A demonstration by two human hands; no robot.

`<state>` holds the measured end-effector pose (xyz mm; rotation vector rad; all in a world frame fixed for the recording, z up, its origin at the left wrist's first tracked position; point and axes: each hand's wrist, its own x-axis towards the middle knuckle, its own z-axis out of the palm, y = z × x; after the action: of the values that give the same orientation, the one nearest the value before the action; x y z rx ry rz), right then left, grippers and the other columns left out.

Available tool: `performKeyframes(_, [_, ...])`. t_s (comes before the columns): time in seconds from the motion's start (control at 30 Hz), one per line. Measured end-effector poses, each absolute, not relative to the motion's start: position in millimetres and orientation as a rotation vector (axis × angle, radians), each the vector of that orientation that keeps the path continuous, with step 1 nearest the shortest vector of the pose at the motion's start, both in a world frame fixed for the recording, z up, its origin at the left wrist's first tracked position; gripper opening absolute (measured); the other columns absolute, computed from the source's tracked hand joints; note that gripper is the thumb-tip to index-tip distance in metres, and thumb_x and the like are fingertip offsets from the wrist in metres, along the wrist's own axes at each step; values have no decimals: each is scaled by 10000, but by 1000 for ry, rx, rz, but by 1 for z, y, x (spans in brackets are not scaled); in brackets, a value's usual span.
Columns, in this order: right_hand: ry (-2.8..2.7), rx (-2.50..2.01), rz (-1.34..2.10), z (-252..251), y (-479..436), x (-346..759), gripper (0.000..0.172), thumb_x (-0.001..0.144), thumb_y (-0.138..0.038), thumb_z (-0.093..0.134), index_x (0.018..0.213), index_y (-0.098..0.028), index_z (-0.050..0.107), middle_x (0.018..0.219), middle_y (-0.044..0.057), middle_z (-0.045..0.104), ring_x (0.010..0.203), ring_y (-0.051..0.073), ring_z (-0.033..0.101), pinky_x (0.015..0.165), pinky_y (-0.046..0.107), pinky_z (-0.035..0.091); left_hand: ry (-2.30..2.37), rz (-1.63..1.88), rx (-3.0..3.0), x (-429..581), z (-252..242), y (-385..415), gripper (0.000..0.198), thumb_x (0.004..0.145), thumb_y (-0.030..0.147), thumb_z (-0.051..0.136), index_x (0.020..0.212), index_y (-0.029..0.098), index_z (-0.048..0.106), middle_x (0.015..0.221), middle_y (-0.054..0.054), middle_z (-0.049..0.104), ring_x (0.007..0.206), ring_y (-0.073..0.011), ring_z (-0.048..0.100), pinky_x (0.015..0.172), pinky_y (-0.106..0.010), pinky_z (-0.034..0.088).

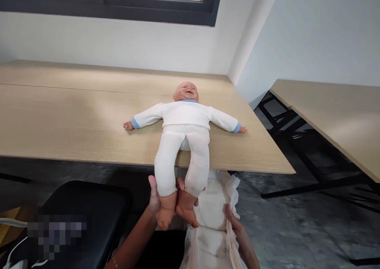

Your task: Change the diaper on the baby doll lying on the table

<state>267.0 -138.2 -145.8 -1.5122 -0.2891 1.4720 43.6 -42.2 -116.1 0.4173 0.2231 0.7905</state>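
Observation:
A baby doll (pixel 184 118) in a white long-sleeved top and white leggings with blue cuffs lies on its back on a light wood table (pixel 74 114). Its arms are spread and its legs extend past the table's front edge. My left hand (pixel 153 197) is shut around the doll's lower legs at the ankles, holding its bare feet up. Below the feet, a white disposable diaper (pixel 210 217) is spread out, with its lower part running out of view. My right hand (pixel 235 223) grips the diaper's ruffled right edge.
A black padded seat (pixel 86 205) stands at the lower left, beside a pixelated patch. To the right, a second wooden table (pixel 326 114) stands on black metal legs above a grey floor. The first table meets a white wall beneath a dark-framed window.

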Motion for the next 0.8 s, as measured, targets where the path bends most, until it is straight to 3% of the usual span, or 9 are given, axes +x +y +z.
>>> performKeyframes(0.1, [-65,-1356,1726,-136,-138,266,564,608,-570,892,988,-171,773,1112,113,753,1259,331,606,1081,403,503,26,821,368,40,-99,-43,910,681,971,411,1134,243,714,1288,-162,674,1072,-381,688,894,-497,510])
performKeyframes(0.17, [-26,-1261,1821,-131,-137,264,567,641,-536,894,1039,-156,757,1104,111,756,1205,317,646,1056,401,525,-79,810,351,41,-87,-40,891,698,952,427,1309,342,648,1389,-135,621,1254,-448,578,986,-613,440])
performKeyframes(0.27, [-96,-1212,1878,-126,-134,261,607,694,-566,859,1112,-143,740,1123,109,751,1216,296,641,1056,388,525,-62,823,323,45,-70,-34,938,698,978,346,1407,401,555,1466,-113,554,1318,-476,503,990,-705,373])
performKeyframes(0.37, [-149,-1246,1852,-118,-132,255,651,695,-629,830,1137,-159,741,1176,100,733,1252,288,618,1089,386,496,84,861,277,49,-57,-28,984,751,960,267,1516,358,412,1539,-127,455,1293,-463,517,955,-663,408])
performKeyframes(0.47, [-171,-1227,1863,-110,-132,248,676,697,-673,802,1135,-160,749,1191,107,727,1254,296,615,1108,401,474,127,852,256,51,-46,-24,1011,780,925,315,1579,306,282,1535,-165,443,1204,-440,591,849,-567,513])
performKeyframes(0.57, [-235,-1165,1940,-107,-133,243,695,674,-692,808,1110,-152,762,1119,111,751,1214,304,642,1093,405,485,59,771,270,50,-33,-26,1050,742,883,478,1594,321,231,1463,-178,521,1048,-390,680,738,-483,573])
performKeyframes(0.67, [-336,-1150,2004,-108,-133,241,657,697,-725,767,1032,-161,786,1007,100,774,1129,301,688,1049,401,519,64,747,297,48,-19,-27,1009,762,714,628,1597,356,188,1369,-166,592,964,-311,708,726,-388,578])
performKeyframes(0.8, [-483,-1205,2045,-104,-125,239,711,618,-797,761,932,-161,799,914,98,779,991,301,733,973,387,562,115,756,324,43,-6,-25,945,775,620,622,1587,336,230,1404,-185,547,938,-283,698,762,-379,557])
